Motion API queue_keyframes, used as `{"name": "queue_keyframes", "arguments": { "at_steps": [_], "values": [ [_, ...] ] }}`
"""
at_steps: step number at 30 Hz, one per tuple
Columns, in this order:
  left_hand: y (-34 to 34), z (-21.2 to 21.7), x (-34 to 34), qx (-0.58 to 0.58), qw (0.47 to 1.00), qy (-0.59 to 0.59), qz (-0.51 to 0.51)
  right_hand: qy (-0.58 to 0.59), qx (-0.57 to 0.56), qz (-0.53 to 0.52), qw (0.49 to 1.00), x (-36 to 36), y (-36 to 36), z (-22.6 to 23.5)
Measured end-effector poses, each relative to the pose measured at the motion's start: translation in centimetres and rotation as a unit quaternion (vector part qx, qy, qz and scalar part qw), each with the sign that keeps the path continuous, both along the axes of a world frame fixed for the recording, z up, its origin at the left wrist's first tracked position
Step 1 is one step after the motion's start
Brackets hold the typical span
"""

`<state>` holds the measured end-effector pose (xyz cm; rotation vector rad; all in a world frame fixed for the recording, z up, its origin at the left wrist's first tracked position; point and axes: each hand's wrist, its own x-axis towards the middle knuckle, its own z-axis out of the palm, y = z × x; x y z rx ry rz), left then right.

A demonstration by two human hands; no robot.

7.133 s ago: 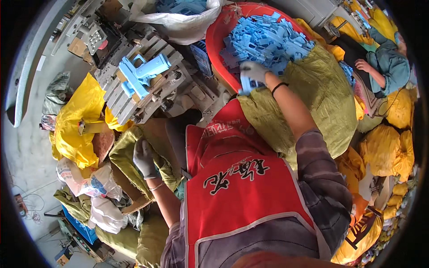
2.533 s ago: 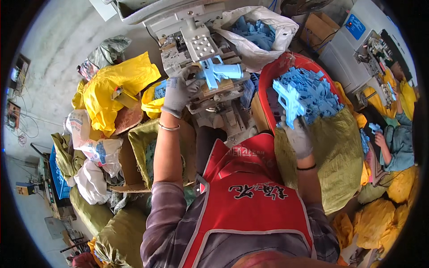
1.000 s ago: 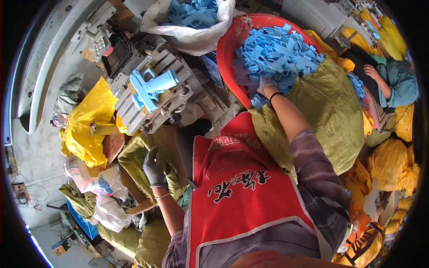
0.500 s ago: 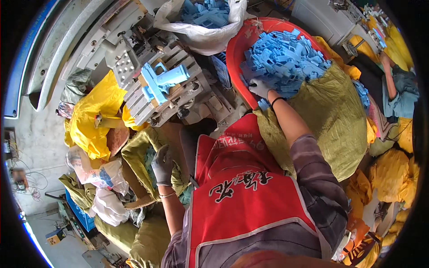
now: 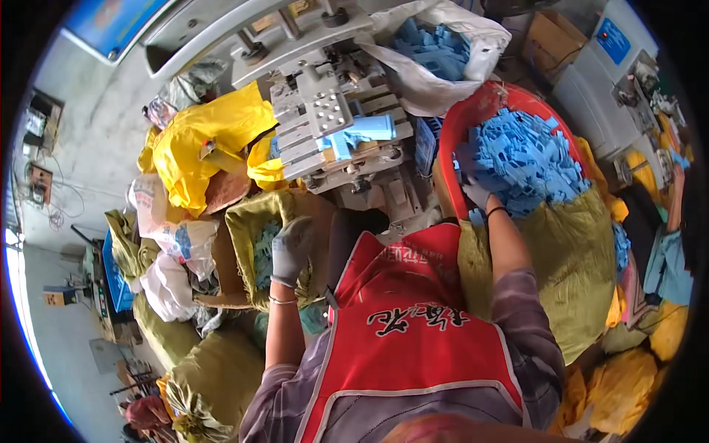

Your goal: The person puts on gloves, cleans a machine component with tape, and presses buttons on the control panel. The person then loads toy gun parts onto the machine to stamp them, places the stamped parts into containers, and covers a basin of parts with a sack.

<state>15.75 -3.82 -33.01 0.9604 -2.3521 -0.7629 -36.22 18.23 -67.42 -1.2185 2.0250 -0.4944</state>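
Observation:
My left hand [image 5: 291,253], in a pale grey glove, is raised beside the mouth of an olive woven sack [image 5: 244,221] that holds light blue-green pieces. Its fingers point away, slightly bent, and no object shows in them. My right hand [image 5: 478,193], also gloved, reaches over the near left rim of a red tub [image 5: 448,148] into a heap of light blue plastic toy pistol parts [image 5: 524,159]. Its fingertips are dim among the parts, and whether they grip one is not visible. A blue toy pistol [image 5: 365,129] lies on the machine's slotted bed [image 5: 303,151], partly under a perforated metal plate [image 5: 327,111].
A white sack [image 5: 491,44] of blue parts stands behind the tub. Yellow bags [image 5: 214,140] and plastic bags [image 5: 173,284] crowd the left. An olive sheet [image 5: 569,258] drapes the tub's near side. Another person's arm [image 5: 676,196] shows at far right.
The whole view has swung, shifting the scene rightward and down. The perforated plate now overlaps the toy pistol, which lay beside it before. My right hand stays at the tub, my left by the sack.

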Motion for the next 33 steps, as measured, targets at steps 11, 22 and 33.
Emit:
{"name": "queue_keyframes", "arguments": {
  "at_steps": [11, 22, 33],
  "values": [
    [-3.1, 7.6, -5.8, -0.141, 0.978, 0.152, 0.015, -0.175, -0.241, -0.365, 0.882, 8.8, -2.3, 14.1],
    [-8.2, 9.0, -11.7, -0.126, 0.977, 0.085, -0.149, -0.287, -0.433, -0.31, 0.796, 13.0, -3.0, 30.5],
    [-8.0, 4.3, 2.3, -0.076, 0.966, 0.196, 0.149, 0.282, -0.422, 0.141, 0.85, 20.2, -14.8, 42.1]
  ]
}}
